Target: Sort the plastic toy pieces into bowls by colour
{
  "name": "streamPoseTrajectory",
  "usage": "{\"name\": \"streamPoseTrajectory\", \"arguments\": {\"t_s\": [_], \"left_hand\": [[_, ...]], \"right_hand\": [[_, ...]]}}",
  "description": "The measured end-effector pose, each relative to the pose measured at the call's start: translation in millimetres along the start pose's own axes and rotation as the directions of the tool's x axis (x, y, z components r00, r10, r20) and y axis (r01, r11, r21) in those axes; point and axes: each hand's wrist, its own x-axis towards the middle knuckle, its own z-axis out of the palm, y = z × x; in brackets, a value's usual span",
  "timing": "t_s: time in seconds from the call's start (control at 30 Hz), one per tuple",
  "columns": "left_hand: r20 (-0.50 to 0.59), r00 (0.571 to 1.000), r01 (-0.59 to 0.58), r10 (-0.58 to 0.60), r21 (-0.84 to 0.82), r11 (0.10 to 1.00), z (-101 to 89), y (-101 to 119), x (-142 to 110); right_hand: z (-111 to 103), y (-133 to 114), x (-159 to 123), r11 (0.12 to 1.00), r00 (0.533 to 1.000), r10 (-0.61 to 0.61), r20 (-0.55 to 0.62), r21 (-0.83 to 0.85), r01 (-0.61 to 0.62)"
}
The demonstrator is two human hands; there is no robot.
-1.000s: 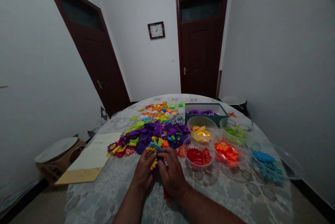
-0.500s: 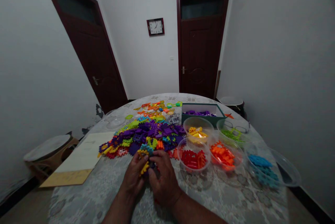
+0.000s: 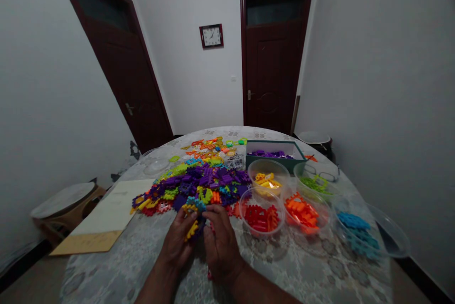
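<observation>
My left hand [image 3: 176, 240] is closed around a joined cluster of interlocking plastic building pieces [image 3: 192, 231], yellow, blue and dark purple. My right hand [image 3: 224, 244] meets the cluster from the right, fingers bent at its edge. A bit of red shows between the right fingers, and another below the palm; their shape is mostly hidden. Just beyond the hands lies a heap of loose building pieces [image 3: 209, 178], mostly purple, with green, yellow, red and blue among them.
To the right stand clear tubs holding red pieces [image 3: 261, 218], orange pieces [image 3: 302, 211], yellow pieces [image 3: 268, 183], green pieces [image 3: 314, 183] and blue pieces [image 3: 359, 233]. Behind them sits an open box [image 3: 277, 164] with purple pieces. Paper [image 3: 106, 209] lies left; eyeglasses [image 3: 325, 174] lie right.
The cluster and my left hand have shifted slightly left. My right fingers have moved a little away from the cluster's middle, and more red shows beside them.
</observation>
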Motion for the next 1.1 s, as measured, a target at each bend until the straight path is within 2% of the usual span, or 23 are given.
{"name": "streamPoseTrajectory", "arguments": {"t_s": [0.27, 0.47, 0.73, 0.97, 1.1], "left_hand": [[0.022, 1.0, -0.001, 0.0, 0.06, 0.998, -0.3, 2, -2], [0.028, 1.0, -0.004, 0.003, 0.037, 0.999, 0.5, 2, -2], [0.056, 0.998, -0.014, 0.013, 0.02, 1.0, 5.5, -2, -4], [0.009, 1.0, -0.027, 0.027, -0.029, 0.999, 7.0, -4, -5], [-0.028, 0.996, -0.085, 0.085, -0.016, 0.996, 8.2, -6, -4]], "right_hand": [[-2, 4, -2, 0.995, 0.996, 0.095, 0.001, 0.019, -0.095], [-7, 4, -2, 0.989, 0.989, 0.144, 0.022, 0.008, -0.144], [-5, 3, 0, 0.995, 0.995, 0.096, -0.001, -0.004, -0.096], [-8, 4, 5, 0.995, 0.997, 0.078, -0.003, -0.066, -0.078], [-11, 5, 4, 0.984, 0.987, 0.154, 0.046, -0.101, -0.149]]}}
